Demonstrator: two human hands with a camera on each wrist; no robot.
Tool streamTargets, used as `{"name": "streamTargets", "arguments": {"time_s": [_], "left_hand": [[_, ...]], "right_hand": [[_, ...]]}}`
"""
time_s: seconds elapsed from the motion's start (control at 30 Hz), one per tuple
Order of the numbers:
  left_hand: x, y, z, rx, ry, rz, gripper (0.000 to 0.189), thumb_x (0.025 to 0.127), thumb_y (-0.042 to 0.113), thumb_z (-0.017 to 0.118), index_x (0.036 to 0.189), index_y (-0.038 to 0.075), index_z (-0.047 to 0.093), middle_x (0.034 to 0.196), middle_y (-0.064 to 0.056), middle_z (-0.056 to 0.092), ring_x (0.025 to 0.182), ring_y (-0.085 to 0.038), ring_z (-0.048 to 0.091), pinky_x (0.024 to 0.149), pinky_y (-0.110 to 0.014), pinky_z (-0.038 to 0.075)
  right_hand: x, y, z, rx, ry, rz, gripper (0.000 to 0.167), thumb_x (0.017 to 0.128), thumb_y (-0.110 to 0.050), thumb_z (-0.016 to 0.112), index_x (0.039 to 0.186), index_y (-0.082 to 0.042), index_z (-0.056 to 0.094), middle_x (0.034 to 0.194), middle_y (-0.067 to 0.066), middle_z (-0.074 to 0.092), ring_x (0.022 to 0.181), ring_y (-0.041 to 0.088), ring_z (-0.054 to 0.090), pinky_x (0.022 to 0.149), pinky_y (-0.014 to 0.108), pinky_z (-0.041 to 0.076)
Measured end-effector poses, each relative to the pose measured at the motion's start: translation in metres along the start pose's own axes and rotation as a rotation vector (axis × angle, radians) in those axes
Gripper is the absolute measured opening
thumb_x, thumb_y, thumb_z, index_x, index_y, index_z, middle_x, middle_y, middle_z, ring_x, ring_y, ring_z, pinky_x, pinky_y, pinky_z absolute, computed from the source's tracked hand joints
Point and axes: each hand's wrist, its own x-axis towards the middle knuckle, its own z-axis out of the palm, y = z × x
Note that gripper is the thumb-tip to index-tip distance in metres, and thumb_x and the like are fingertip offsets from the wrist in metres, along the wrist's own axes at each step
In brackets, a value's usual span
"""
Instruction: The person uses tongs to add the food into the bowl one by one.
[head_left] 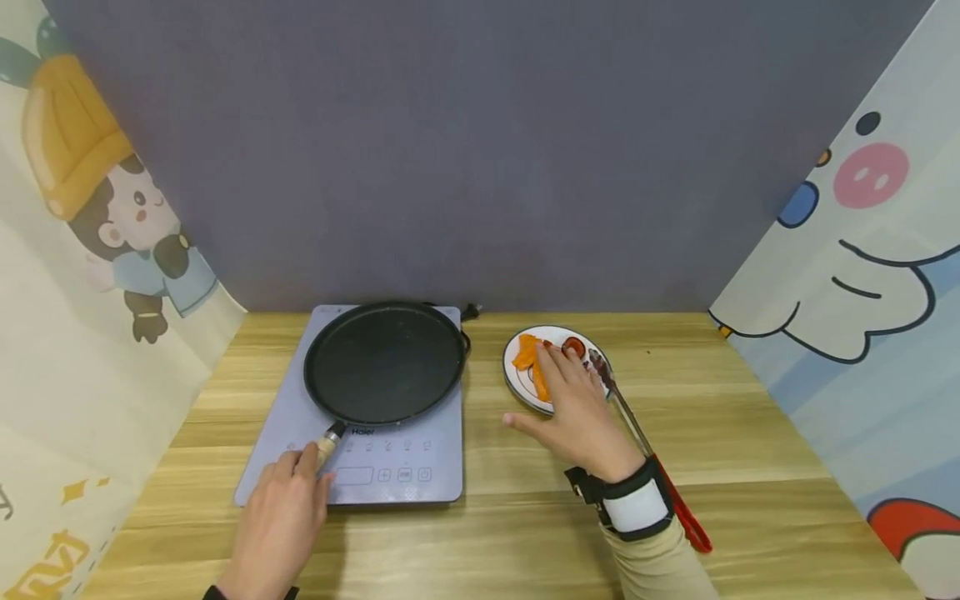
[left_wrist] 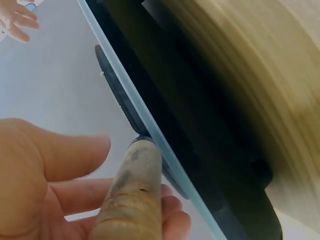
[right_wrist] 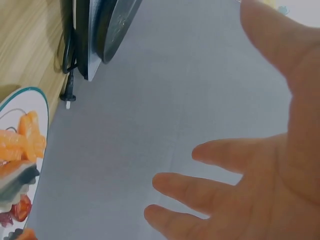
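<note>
My left hand (head_left: 279,508) holds the wooden handle (left_wrist: 132,195) of a flat black pan (head_left: 386,362). In the left wrist view the fingers curl under the handle, with the thumb beside it. The pan lies on an induction cooker (head_left: 442,454). My right hand (head_left: 577,408) is spread over a white plate (head_left: 517,387), its fingers extended and gripping nothing. Orange food pieces (head_left: 527,352) and a red round piece (head_left: 574,347) show on the plate. Red-handled tongs (head_left: 678,504) lean with their scalloped metal end on the plate, partly hidden by the right forearm.
A black plug and cord (head_left: 470,312) lie behind the cooker. A grey panel (head_left: 480,158) rises at the back of the wooden table (head_left: 757,467). Cartoon-printed sheets (head_left: 892,317) stand at both sides.
</note>
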Motion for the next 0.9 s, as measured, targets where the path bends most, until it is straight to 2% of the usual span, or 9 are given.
{"name": "streamTargets", "arguments": {"time_s": [0.3, 0.47, 0.67, 0.9], "left_hand": [[-0.004, -0.007, 0.002, -0.041, -0.015, -0.041, 0.039, 0.086, -0.001, 0.073, 0.123, -0.009, 0.062, 0.085, -0.023, 0.061, 0.065, -0.035, 0.057, 0.053, -0.049, 0.046], [-0.007, -0.009, 0.001, -0.044, -0.026, -0.067, 0.041, 0.086, 0.0, 0.073, 0.124, -0.011, 0.059, 0.084, -0.023, 0.06, 0.062, -0.036, 0.057, 0.052, -0.05, 0.046], [-0.008, -0.01, -0.004, -0.032, -0.099, -0.118, 0.037, 0.091, 0.007, 0.071, 0.122, -0.011, 0.06, 0.084, -0.021, 0.061, 0.06, -0.034, 0.059, 0.05, -0.048, 0.048], [-0.009, -0.014, -0.003, -0.027, -0.127, -0.134, 0.037, 0.093, 0.014, 0.07, 0.122, -0.007, 0.059, 0.083, -0.02, 0.062, 0.058, -0.036, 0.06, 0.046, -0.047, 0.044]], "right_hand": [[-0.004, 0.009, -0.004, -0.058, -0.015, 0.019, 0.099, 0.087, -0.059, 0.074, 0.158, -0.003, 0.034, 0.159, 0.026, 0.038, 0.149, 0.048, 0.032, 0.112, 0.08, 0.019], [-0.006, 0.014, -0.006, -0.073, -0.031, 0.021, 0.093, 0.088, -0.059, 0.073, 0.155, -0.004, 0.04, 0.157, 0.024, 0.043, 0.148, 0.048, 0.034, 0.112, 0.078, 0.021], [-0.01, 0.022, -0.006, -0.082, -0.049, 0.049, 0.086, 0.089, -0.058, 0.072, 0.153, -0.008, 0.045, 0.154, 0.026, 0.045, 0.146, 0.052, 0.036, 0.11, 0.079, 0.023], [-0.013, 0.033, -0.01, -0.082, -0.082, 0.104, 0.082, 0.091, -0.055, 0.072, 0.15, -0.003, 0.047, 0.155, 0.03, 0.042, 0.146, 0.055, 0.033, 0.108, 0.083, 0.021]]}}
